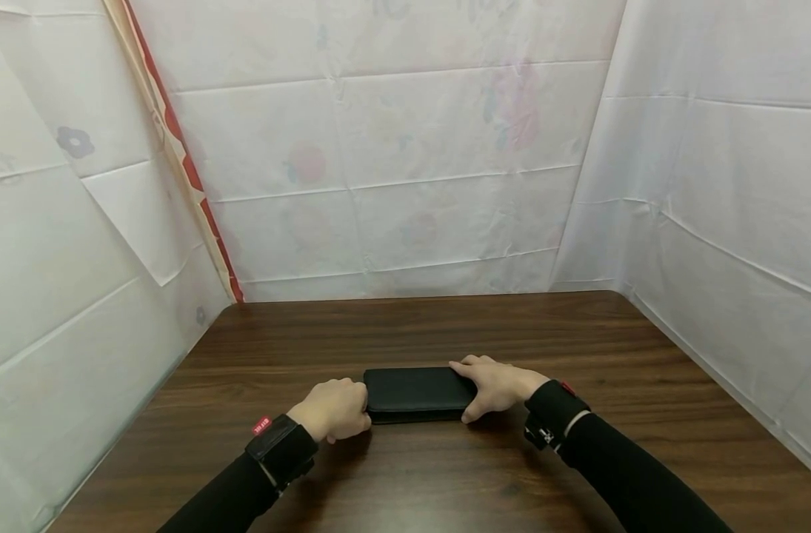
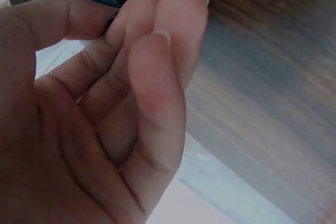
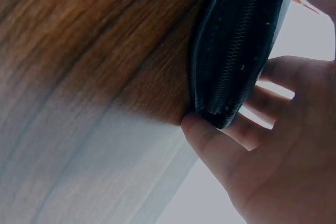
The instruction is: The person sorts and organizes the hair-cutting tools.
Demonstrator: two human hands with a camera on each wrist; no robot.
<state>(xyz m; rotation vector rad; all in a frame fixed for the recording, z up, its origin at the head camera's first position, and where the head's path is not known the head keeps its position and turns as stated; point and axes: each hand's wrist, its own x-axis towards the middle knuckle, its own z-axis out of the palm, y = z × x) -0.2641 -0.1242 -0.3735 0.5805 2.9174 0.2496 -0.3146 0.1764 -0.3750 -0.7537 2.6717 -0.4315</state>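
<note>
A black zip wallet (image 1: 418, 389) lies flat on the brown wooden table, its long side across my view. In the right wrist view the zipper (image 3: 233, 51) runs along the wallet's edge, its teeth together where visible. My right hand (image 1: 501, 385) grips the wallet's right end, with the thumb at the near edge and the fingers spread over the far side. At the left end, my left hand (image 1: 336, 409) has its fingers curled. Its thumb and forefinger pinch a small dark tip (image 2: 110, 22), apparently the zipper pull, mostly hidden by the fingers.
The wooden table (image 1: 405, 326) reaches to white printed sheets (image 1: 392, 148) at the back and both sides. A red and cream strip (image 1: 185, 155) runs down the back left corner. Black bands with small devices sit on both wrists.
</note>
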